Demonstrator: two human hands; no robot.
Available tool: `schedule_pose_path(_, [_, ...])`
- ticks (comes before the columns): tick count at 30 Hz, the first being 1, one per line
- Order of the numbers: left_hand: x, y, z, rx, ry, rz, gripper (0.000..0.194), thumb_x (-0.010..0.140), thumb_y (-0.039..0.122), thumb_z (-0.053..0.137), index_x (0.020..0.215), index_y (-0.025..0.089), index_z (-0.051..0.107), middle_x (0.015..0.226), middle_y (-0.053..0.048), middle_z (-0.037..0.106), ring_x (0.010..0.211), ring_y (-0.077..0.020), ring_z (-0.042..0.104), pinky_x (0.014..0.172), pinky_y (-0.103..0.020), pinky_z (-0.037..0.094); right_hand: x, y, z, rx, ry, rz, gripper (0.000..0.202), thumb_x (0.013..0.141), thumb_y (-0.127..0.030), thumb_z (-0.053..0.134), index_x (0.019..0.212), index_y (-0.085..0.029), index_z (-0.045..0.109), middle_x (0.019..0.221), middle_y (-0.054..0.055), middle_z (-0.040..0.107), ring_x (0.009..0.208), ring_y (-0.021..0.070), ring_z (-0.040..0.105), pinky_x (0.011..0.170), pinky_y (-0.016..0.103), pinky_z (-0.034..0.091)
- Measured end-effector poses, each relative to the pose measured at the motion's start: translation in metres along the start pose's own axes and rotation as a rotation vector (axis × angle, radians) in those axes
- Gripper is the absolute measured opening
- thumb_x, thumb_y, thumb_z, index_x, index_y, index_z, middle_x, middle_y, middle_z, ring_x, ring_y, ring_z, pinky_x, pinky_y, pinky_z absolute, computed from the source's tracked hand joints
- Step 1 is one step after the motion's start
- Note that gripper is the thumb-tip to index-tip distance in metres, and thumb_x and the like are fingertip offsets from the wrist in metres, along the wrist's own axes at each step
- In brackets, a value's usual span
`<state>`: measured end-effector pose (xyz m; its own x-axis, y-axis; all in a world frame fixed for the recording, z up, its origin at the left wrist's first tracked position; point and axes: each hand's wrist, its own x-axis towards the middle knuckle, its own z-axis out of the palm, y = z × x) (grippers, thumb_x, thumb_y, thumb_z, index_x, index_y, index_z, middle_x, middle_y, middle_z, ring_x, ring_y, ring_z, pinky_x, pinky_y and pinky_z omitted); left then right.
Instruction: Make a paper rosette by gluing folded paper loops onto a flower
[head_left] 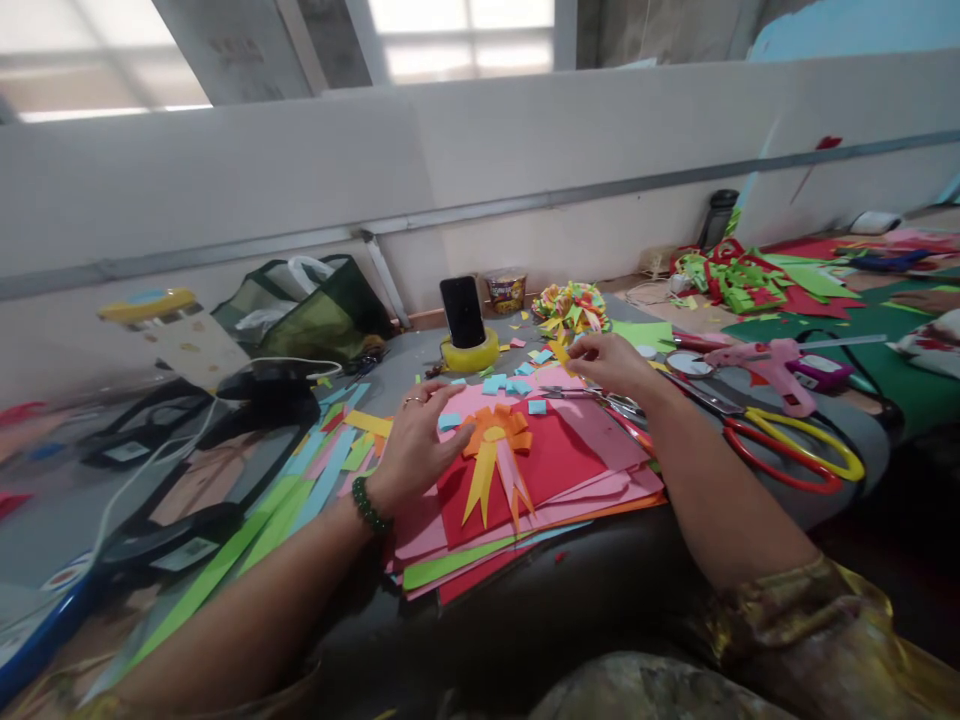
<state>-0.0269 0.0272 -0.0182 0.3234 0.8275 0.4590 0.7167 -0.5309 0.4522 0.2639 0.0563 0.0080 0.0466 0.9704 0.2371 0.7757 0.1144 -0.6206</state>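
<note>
One orange paper rosette (493,436), w/ yellow ctr. & 2 forked tails, lies face up on a red sheet (566,455) atop a stack of coloured paper (615,490), btwn. the hands, at the near side of the grey table (409,365). Prob. v. light; loops look springy but easy to crush, tails thin & apt to bend or crease. Paper shouldn't be slippery, tho' it may slide on the sheet. Best hold: a gentle pinch at the yellow ctr., not by loops or tail tips.

Left hand (412,440): fingers loosely spread & part curled, nothing gripped; thumb tip at the rosette's left edge, touching or nearly so. Right hand (607,365): farther off, to the right; thumb & forefinger nearly closed, apparently pinching 1 short yellow-orange strip (560,356).

Counts: 1 rosette, tails 1 yellow & 1 pink; approx. 7 small blue tabs (537,407), mostly on the stack's far part; 1 phone (463,312), upright on 1 yellow tape roll (471,355), far side; 1 big pr. of scissors (712,402), w/ red & yellow handles, plus 1 pink glue gun (784,370), both right. Loose strips (322,480) at left: several, overlapping, can't count exactly.
</note>
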Motion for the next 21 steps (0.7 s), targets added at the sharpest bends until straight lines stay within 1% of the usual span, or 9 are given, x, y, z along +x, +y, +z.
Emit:
schedule_pose_path(2, [-0.001, 0.001, 0.0, -0.043, 0.02, 0.125, 0.028, 0.084, 0.033, 0.062, 0.106, 0.021, 0.074, 0.114, -0.012, 0.071, 0.11, -0.0283, 0.064, 0.099, -0.046, 0.051, -0.001, 0.001, 0.002, 0.225, -0.007, -0.082, 0.012, 0.07, -0.029, 0.065, 0.071, -0.017, 0.068, 0.06, -0.002, 0.061, 0.056, 0.0112, 0.051, 0.052, 0.023, 0.037])
schedule_pose_path(3, [-0.002, 0.002, 0.0, -0.076, 0.024, 0.166, 0.023, 0.084, 0.031, 0.061, 0.099, 0.022, 0.076, 0.107, -0.01, 0.074, 0.105, -0.0267, 0.066, 0.095, -0.044, 0.052, -0.003, 0.0, 0.003, 0.345, -0.034, -0.12, 0.014, 0.068, -0.031, 0.066, 0.069, -0.017, 0.066, 0.058, -0.003, 0.059, 0.054, 0.0109, 0.05, 0.05, 0.023, 0.036])
schedule_pose_path(5, [-0.003, 0.006, -0.001, -0.157, 0.031, 0.19, 0.018, 0.084, 0.03, 0.062, 0.089, 0.023, 0.077, 0.096, -0.008, 0.076, 0.094, -0.0242, 0.069, 0.089, -0.04, 0.055, -0.007, -0.005, 0.005, 0.519, -0.135, -0.167, 0.02, 0.065, -0.036, 0.07, 0.069, -0.017, 0.065, 0.057, -0.003, 0.058, 0.054, 0.0105, 0.05, 0.049, 0.024, 0.035])
schedule_pose_path(7, [-0.003, 0.01, -0.003, -0.261, 0.011, 0.135, 0.018, 0.084, 0.032, 0.064, 0.087, 0.022, 0.079, 0.089, -0.006, 0.078, 0.084, -0.0219, 0.07, 0.082, -0.036, 0.057, -0.013, -0.014, 0.008, 0.607, -0.254, -0.195, 0.024, 0.065, -0.039, 0.073, 0.071, -0.017, 0.067, 0.059, -0.002, 0.06, 0.055, 0.01, 0.051, 0.05, 0.023, 0.037])
schedule_pose_path(9, [-0.002, 0.013, -0.005, -0.376, -0.036, 0.044, 0.021, 0.083, 0.036, 0.066, 0.087, 0.021, 0.08, 0.085, -0.006, 0.08, 0.078, -0.0204, 0.07, 0.076, -0.032, 0.058, -0.019, -0.025, 0.013, 0.669, -0.348, -0.222, 0.024, 0.066, -0.038, 0.076, 0.071, -0.017, 0.067, 0.061, -0.002, 0.061, 0.056, 0.0093, 0.053, 0.052, 0.023, 0.04])
schedule_pose_path(11, [-0.003, 0.016, -0.007, -0.472, -0.073, -0.034, 0.024, 0.081, 0.04, 0.068, 0.088, 0.021, 0.081, 0.086, -0.006, 0.081, 0.078, -0.0205, 0.071, 0.073, -0.03, 0.058, -0.024, -0.035, 0.021, 0.72, -0.427, -0.241, 0.024, 0.067, -0.037, 0.078, 0.07, -0.017, 0.065, 0.06, -0.003, 0.061, 0.056, 0.0086, 0.053, 0.053, 0.023, 0.041])
schedule_pose_path(14, [-0.004, 0.021, -0.007, -0.55, -0.112, -0.11, 0.026, 0.079, 0.043, 0.071, 0.085, 0.02, 0.082, 0.084, -0.005, 0.08, 0.077, -0.0206, 0.07, 0.071, -0.029, 0.057, -0.03, -0.044, 0.035, 0.766, -0.545, -0.266, 0.026, 0.067, -0.038, 0.08, 0.071, -0.017, 0.064, 0.059, -0.004, 0.06, 0.054, 0.0078, 0.052, 0.052, 0.023, 0.042])
schedule_pose_path(18, [-0.004, 0.025, -0.006, -0.618, -0.139, -0.165, 0.028, 0.077, 0.045, 0.07, 0.07, 0.019, 0.077, 0.07, -0.003, 0.075, 0.069, -0.0176, 0.065, 0.066, -0.028, 0.054, -0.035, -0.048, 0.049, 0.783, -0.648, -0.304, 0.03, 0.07, -0.041, 0.08, 0.072, -0.017, 0.062, 0.06, -0.004, 0.06, 0.054, 0.0082, 0.054, 0.053, 0.023, 0.044])
schedule_pose_path(21, [-0.003, 0.027, -0.007, -0.669, -0.135, -0.177, 0.03, 0.078, 0.045, 0.068, 0.063, 0.019, 0.07, 0.064, -0.001, 0.068, 0.064, -0.0143, 0.059, 0.065, -0.026, 0.051, -0.037, -0.047, 0.05, 0.748, -0.692, -0.348, 0.028, 0.079, -0.043, 0.072, 0.076, -0.018, 0.061, 0.059, -0.004, 0.058, 0.053, 0.009, 0.055, 0.053, 0.023, 0.046])
